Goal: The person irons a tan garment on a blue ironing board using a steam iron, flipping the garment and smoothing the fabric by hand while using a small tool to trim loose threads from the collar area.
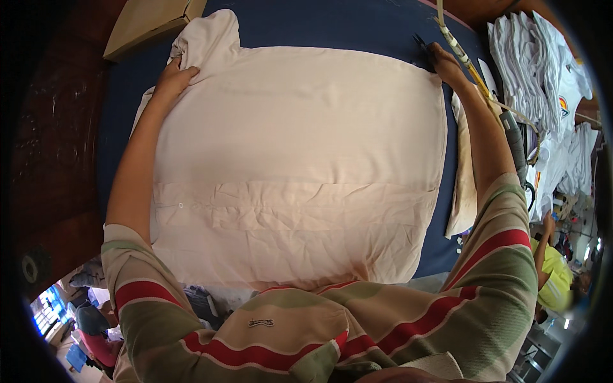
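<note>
A pale beige shirt [300,127] lies spread over a dark blue padded table, with a sleeve bunched up at its far left corner. My left hand [174,80] is closed on the cloth beside that bunched sleeve, thumb on top. At the far right corner, my right hand [447,65] is closed around a small dark pair of thread snips [421,50], whose points stick out to the left. That hand also touches the shirt's corner; whether its fingers pinch the cloth is hidden. Creases run across the near half, where a button shows at left.
A cardboard box [150,25] stands at the far left. A yellow-and-white hose [463,54] hangs beside my right forearm, near another beige cloth piece [463,172]. White garments [527,76] are stacked at right. Other people sit or stand beyond the table, lower left and right.
</note>
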Tool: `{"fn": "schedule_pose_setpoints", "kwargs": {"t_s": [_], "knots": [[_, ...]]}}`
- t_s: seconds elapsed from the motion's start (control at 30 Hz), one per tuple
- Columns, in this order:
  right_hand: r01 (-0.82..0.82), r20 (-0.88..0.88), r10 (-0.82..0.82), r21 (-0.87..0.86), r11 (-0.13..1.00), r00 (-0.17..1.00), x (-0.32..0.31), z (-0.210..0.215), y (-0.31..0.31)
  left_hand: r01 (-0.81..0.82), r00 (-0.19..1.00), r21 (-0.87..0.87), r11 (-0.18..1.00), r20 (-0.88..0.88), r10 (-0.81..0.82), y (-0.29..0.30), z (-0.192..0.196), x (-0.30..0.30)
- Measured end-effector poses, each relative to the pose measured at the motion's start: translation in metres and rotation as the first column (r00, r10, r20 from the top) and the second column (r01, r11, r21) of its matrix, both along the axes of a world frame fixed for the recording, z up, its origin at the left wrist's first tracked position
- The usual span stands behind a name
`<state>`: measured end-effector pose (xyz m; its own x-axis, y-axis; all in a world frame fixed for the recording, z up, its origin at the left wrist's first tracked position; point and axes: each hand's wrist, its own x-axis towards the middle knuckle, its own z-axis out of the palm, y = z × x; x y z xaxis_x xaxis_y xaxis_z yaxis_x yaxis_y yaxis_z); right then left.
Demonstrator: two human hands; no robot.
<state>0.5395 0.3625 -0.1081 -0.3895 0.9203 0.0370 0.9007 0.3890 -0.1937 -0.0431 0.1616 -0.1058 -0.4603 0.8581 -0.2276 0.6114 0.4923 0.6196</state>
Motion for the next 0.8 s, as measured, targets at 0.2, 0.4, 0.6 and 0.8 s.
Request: {"fn": "schedule_pose_setpoints", "kwargs": {"t_s": [0.2, 0.4, 0.6, 0.8], "knots": [[0.422, -0.063, -0.424, 0.305, 0.854, 0.903, 0.045, -0.016, 0.027, 0.082, 0.993, 0.014, 0.997, -0.087, -0.08, 0.019, -0.003, 0.003], [-0.007, -0.008, 0.008, 0.059, 0.998, 1.0, -0.036, 0.011, -0.049, 0.184, 0.974, 0.024, 0.983, -0.137, -0.179, 0.009, -0.008, 0.001], [0.021, -0.136, -0.008, 0.088, 0.996, 0.991, -0.014, -0.001, -0.001, 0.277, 0.883, 0.574, 0.771, -0.468, 0.031, 0.04, -0.017, -0.012], [0.267, -0.375, -0.105, 0.411, 0.872, 0.921, -0.07, 0.014, 0.045, 0.329, 0.82, 0.657, 0.679, -0.555, 0.14, 0.094, -0.002, -0.043]]}}
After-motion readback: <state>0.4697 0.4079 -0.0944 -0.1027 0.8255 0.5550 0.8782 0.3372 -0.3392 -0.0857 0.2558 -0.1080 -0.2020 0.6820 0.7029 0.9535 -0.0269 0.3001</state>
